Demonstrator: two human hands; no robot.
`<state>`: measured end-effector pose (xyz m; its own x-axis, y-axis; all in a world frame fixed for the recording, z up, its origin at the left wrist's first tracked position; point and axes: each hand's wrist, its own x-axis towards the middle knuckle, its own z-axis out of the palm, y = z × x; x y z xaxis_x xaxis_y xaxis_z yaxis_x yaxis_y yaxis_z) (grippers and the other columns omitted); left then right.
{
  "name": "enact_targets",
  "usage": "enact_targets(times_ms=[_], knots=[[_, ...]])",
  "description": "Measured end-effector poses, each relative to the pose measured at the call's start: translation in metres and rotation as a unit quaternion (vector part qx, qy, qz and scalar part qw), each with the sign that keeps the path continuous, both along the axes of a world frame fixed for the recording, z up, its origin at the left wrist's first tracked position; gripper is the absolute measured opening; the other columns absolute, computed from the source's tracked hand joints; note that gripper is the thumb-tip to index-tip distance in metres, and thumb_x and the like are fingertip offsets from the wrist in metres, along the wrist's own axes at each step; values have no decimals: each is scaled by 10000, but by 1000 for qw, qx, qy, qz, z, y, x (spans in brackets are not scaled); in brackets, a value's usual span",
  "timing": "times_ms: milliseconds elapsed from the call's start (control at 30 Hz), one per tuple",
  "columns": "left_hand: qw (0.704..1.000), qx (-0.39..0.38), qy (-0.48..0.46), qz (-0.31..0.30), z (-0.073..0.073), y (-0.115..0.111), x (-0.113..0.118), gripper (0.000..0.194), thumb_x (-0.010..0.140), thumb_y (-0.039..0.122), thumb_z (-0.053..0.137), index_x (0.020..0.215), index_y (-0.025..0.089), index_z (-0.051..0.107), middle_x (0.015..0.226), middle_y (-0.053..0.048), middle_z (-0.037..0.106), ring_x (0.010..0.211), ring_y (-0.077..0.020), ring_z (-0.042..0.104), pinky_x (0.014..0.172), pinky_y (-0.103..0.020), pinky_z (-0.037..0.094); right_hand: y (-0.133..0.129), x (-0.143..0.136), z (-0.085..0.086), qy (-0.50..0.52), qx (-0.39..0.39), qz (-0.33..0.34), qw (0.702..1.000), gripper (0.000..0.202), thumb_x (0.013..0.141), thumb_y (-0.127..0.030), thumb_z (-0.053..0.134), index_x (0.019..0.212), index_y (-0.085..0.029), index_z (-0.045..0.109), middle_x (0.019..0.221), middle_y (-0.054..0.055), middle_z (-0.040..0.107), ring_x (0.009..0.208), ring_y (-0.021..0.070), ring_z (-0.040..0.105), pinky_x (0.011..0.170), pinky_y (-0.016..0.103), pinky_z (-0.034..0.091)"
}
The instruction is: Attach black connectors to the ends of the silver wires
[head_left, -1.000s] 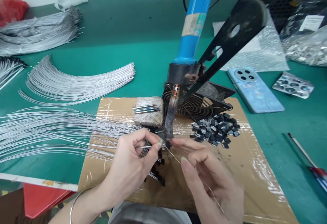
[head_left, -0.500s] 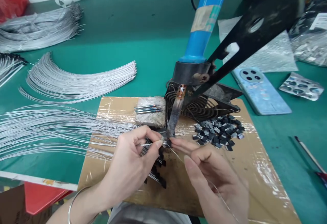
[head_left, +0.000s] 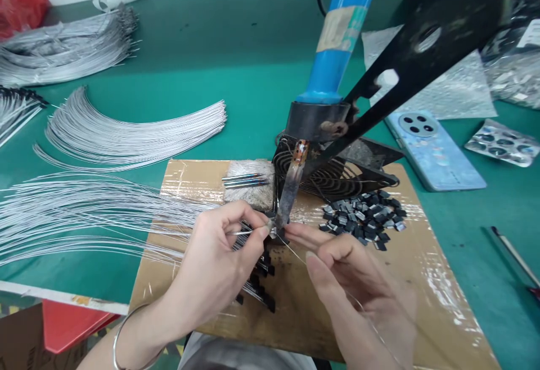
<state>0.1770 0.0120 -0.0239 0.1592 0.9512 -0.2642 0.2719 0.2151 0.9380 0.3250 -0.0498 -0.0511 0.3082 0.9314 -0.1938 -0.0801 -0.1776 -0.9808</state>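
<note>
Thumb and forefinger of my left hand [head_left: 223, 263] pinch the end of a grey wire [head_left: 239, 233]. That end sits directly under the soldering iron's tip [head_left: 287, 204], at a small metallic part [head_left: 273, 229] too small to make out fully. A thin strand of solder wire [head_left: 293, 252] runs from the tip area into my right hand [head_left: 354, 285], gripped between thumb and fingers, its tail trailing across the palm. Outstretched fingertips of that hand reach a dark piece beside the tip. Below my left fingers lie wires with black connectors [head_left: 265, 299] on their ends.
The blue iron handle [head_left: 331, 61] hangs on a black bracket [head_left: 422, 49] above a fan [head_left: 333, 176]. Black connectors [head_left: 365, 218] are piled on the cardboard [head_left: 405, 291]. Wire bundles [head_left: 139, 134] lie left; a phone [head_left: 441, 150] and pen-like tool [head_left: 514, 255] lie right.
Both hands stay at the iron tip with hardly any movement. My right hand has shifted very slightly, and the whole view has moved a little.
</note>
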Motion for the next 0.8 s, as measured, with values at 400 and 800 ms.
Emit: enact_targets(times_ms=[400, 800], knots=[[1000, 10, 14, 1, 2, 1, 2, 130, 873, 183, 657, 743, 173, 664, 816, -45, 735, 715, -167, 621, 619, -256, 440, 0, 0, 2, -7, 0, -9, 1000, 291, 931, -374, 724, 699, -245, 604, 1145, 53, 804, 1099, 249, 761, 984, 362, 603], [1000, 1, 3, 6, 2, -1, 1, 124, 864, 208, 669, 747, 166, 675, 826, -48, 741, 722, -165, 612, 627, -254, 445, -1, -1, 2, -5, -2, -8, 1000, 292, 932, -376, 728, 704, -250, 594, 1147, 28, 802, 1107, 225, 750, 1023, 355, 569]])
